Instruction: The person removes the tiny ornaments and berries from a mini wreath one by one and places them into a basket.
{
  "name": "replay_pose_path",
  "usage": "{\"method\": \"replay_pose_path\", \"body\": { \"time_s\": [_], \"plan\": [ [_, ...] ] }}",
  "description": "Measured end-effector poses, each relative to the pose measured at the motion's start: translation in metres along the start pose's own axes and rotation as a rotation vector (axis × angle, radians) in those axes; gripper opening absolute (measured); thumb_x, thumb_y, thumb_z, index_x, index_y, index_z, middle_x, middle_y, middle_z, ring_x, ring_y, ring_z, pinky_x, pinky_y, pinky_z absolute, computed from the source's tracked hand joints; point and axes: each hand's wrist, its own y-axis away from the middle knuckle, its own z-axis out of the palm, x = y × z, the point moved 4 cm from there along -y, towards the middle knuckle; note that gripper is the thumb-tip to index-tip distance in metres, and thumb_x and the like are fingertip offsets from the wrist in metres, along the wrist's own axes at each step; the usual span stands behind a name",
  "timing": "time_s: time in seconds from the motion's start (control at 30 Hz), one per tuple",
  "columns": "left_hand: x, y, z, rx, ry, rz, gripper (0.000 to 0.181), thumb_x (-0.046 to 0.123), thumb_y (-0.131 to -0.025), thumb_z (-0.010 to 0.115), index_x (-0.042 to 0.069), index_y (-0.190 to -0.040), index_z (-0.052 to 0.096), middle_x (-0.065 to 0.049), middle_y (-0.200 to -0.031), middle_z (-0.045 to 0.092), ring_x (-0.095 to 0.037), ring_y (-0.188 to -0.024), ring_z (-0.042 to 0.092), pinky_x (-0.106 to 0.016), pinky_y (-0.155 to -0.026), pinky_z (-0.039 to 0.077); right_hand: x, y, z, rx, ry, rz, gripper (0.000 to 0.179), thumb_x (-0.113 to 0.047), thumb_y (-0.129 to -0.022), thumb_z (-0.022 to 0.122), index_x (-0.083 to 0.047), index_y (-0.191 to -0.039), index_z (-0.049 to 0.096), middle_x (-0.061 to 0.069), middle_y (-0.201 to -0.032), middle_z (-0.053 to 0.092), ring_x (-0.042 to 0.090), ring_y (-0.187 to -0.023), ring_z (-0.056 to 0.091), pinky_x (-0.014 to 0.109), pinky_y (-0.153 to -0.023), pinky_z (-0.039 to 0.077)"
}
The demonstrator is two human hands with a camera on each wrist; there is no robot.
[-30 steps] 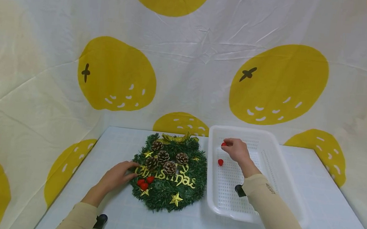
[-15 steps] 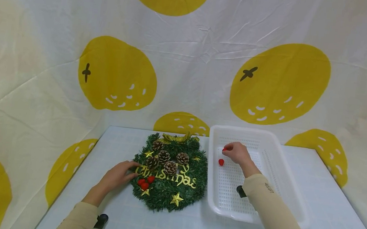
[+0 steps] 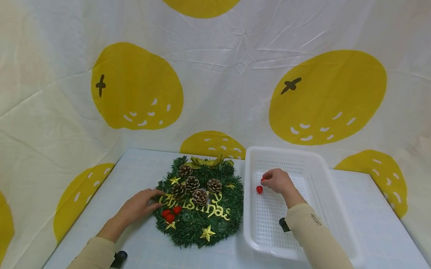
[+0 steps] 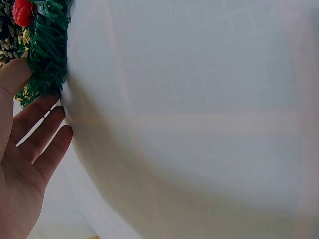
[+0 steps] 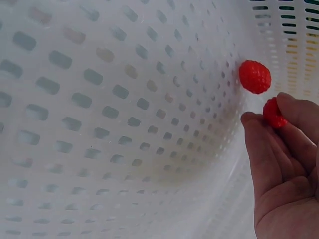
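A green Christmas wreath (image 3: 213, 234) lies on the table, with pine cones (image 3: 200, 197), gold lettering, gold stars and a cluster of red raspberries (image 3: 170, 217) on it. At its left edge rests my left hand (image 3: 139, 205). The left wrist view has that thumb and the fairly straight fingers (image 4: 52, 149) touching the foliage. Over the white plastic basket (image 3: 267, 239), my right hand (image 3: 279, 181) pinches a red raspberry (image 5: 274, 113) between thumb and fingertips. A second raspberry (image 5: 254, 76) lies inside the basket, just beside the pinched one. My fingers partly cover the held raspberry.
The basket stands right of the wreath, with perforated walls and a raised rim. A pale checked cloth (image 3: 171, 264) covers the table. Behind and at the sides hangs a white curtain (image 3: 227, 96) with large yellow fruit prints.
My right hand has lowered slightly and come nearer me with its raspberry, closer to the one in the basket. The left hand and the wreath have stayed put.
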Motion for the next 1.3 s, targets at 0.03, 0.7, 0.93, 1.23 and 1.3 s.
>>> {"method": "replay_pose_path", "body": {
  "time_s": [0.03,0.7,0.93,1.23,1.3],
  "plan": [
    [0.0,0.0,0.0,0.001,-0.003,0.001,0.034,0.021,-0.092,0.07,0.011,-0.124,0.064,-0.01,-0.121,0.065,-0.033,-0.113,0.059,-0.052,-0.093,0.048,0.0,0.0,0.0,-0.003,0.007,-0.002,0.033,-0.016,-0.092,0.067,0.005,-0.118,0.066,0.02,-0.115,0.065,0.03,-0.096,0.06,0.043,-0.085,0.054],
    [0.003,-0.001,0.002,0.01,0.006,0.005,0.034,0.02,-0.091,0.071,0.011,-0.124,0.064,-0.009,-0.119,0.065,-0.031,-0.109,0.061,-0.05,-0.092,0.05,0.001,0.006,-0.006,-0.01,0.02,0.005,0.037,-0.016,-0.091,0.067,0.007,-0.12,0.065,0.02,-0.113,0.066,0.032,-0.097,0.06,0.044,-0.088,0.053],
    [0.003,-0.001,0.0,0.005,0.003,0.002,0.034,0.021,-0.091,0.071,0.012,-0.124,0.065,-0.009,-0.119,0.065,-0.031,-0.109,0.061,-0.05,-0.091,0.05,-0.013,0.014,-0.019,0.018,-0.02,-0.006,0.041,-0.019,-0.094,0.065,0.007,-0.125,0.061,0.023,-0.12,0.063,0.036,-0.104,0.06,0.05,-0.093,0.051],
    [0.003,0.001,-0.002,0.003,-0.001,0.003,0.035,0.021,-0.091,0.07,0.011,-0.124,0.064,-0.01,-0.121,0.065,-0.032,-0.109,0.061,-0.051,-0.092,0.05,-0.044,0.032,-0.031,0.071,0.006,-0.117,0.045,-0.025,-0.094,0.064,0.006,-0.127,0.061,0.021,-0.12,0.065,0.037,-0.11,0.059,0.048,-0.09,0.051],
    [0.003,0.002,-0.003,0.005,0.001,0.008,0.035,0.02,-0.091,0.07,0.01,-0.124,0.064,-0.011,-0.12,0.065,-0.032,-0.109,0.061,-0.051,-0.092,0.05,-0.051,0.038,-0.031,0.089,-0.006,-0.133,0.046,-0.026,-0.094,0.065,0.006,-0.127,0.061,0.02,-0.119,0.065,0.037,-0.109,0.06,0.048,-0.09,0.052]
  ]
}}
